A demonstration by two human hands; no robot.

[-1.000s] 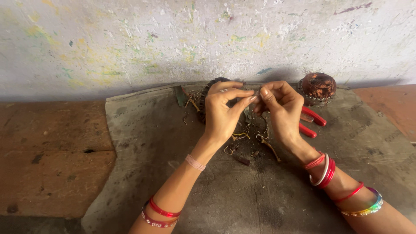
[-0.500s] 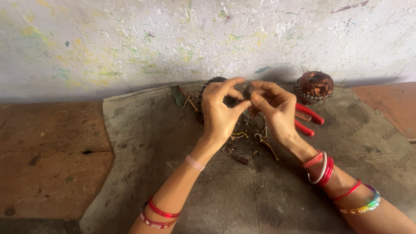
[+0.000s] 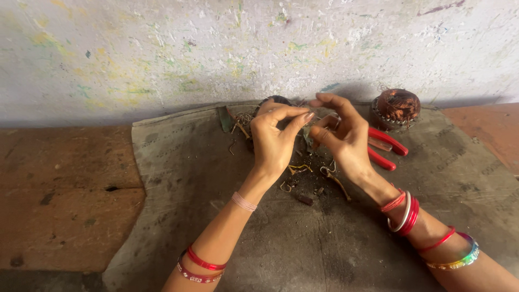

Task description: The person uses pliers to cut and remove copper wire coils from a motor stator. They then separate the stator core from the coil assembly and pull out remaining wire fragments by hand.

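Note:
My left hand (image 3: pixel 275 139) and my right hand (image 3: pixel 339 135) are raised close together over a grey cloth mat (image 3: pixel 178 178). The thumb and forefinger of the left hand pinch a thin wire strand near the right hand's fingertips. My right hand's fingers curl around a small dark piece; what it is cannot be made out. Behind the hands a dark round coil (image 3: pixel 273 101) is mostly hidden. Small wire scraps (image 3: pixel 311 178) lie on the mat below the hands.
Red-handled pliers (image 3: pixel 385 147) lie just right of my right hand. A round motor part wound with copper wire (image 3: pixel 397 107) stands at the back right. A speckled white wall (image 3: pixel 162 54) rises behind the mat. Reddish floor (image 3: pixel 59 189) lies left.
Both hands have stayed over the scraps. The right hand has turned so its fingers point up and left, and the left fingertips have closed into a pinch.

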